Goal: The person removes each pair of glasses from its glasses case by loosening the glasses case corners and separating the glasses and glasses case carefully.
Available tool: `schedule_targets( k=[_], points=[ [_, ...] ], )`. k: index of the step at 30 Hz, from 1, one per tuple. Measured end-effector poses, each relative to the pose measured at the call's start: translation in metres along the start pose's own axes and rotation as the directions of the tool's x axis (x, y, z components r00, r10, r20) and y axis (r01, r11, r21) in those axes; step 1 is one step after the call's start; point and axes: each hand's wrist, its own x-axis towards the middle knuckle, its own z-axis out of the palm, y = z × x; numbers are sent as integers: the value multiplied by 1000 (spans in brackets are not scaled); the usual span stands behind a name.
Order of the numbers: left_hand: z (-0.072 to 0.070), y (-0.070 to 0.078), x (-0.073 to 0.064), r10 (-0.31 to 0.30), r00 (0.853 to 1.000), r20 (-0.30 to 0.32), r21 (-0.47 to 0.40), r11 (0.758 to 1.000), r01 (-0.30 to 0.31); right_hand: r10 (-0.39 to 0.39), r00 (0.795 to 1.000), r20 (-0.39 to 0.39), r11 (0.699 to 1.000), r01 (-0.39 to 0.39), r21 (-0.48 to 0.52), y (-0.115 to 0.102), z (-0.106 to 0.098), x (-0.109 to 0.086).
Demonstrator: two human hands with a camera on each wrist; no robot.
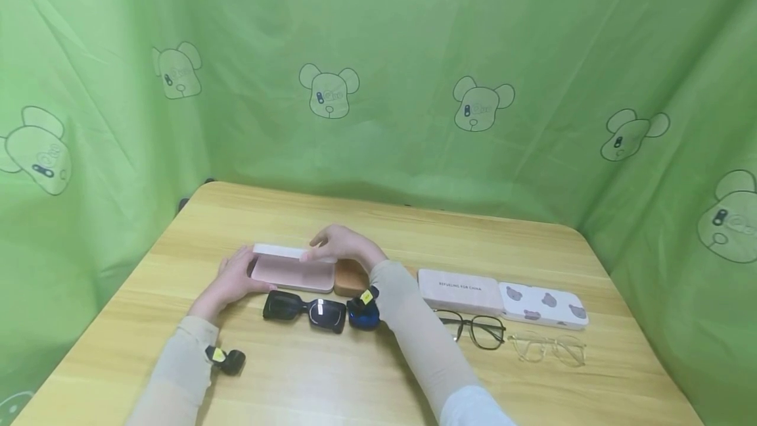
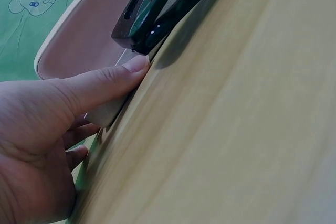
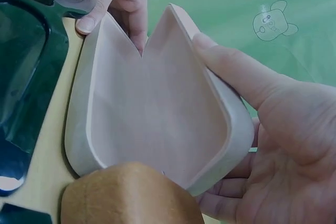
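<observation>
A glasses case [image 1: 294, 275] with a pink lining stands part-way open at the left of the table, its lid [image 1: 278, 252] tilted up at the back. My left hand [image 1: 233, 278] grips the left end of its base, thumb along the front wall and fingers behind. With my right hand [image 1: 345, 243] I hold the raised lid, thumb on its front rim and fingers at the back. In the right wrist view the inside [image 3: 152, 103] of the case holds nothing. Black sunglasses [image 1: 325, 314] lie just in front of it, close to my left thumb.
A brown case [image 1: 350, 279] sits against the case's right end. Blue-lensed glasses [image 1: 363, 316] are partly under my right wrist. Further right are a lettered case [image 1: 459, 291], a bear-print case [image 1: 544, 306], black-framed glasses [image 1: 487, 332] and clear-framed glasses [image 1: 550, 349]. Green curtains surround the table [image 1: 307, 386].
</observation>
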Motion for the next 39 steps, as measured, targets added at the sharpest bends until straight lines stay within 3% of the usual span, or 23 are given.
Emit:
schedule_targets(
  k=[9, 22, 29, 39],
  points=[
    [2, -1, 1, 35, 999, -18, -14, 999, -35, 4, 999, -40, 998, -7, -64, -6, 8, -4],
    [1, -2, 1, -2, 1000, 4, -37, 999, 2, -53, 992, -111, 977, 28, -211, -16, 27, -12],
    [2, -3, 3, -13, 1000, 2, -18, 1000, 13, -81, 983, -162, 934, 18, -358, -18, 37, -11],
    [0, -2, 2, -18, 1000, 12, 2, 1000, 18, -67, 978, -198, 890, -31, -455, -24, 45, -15]
  ],
)
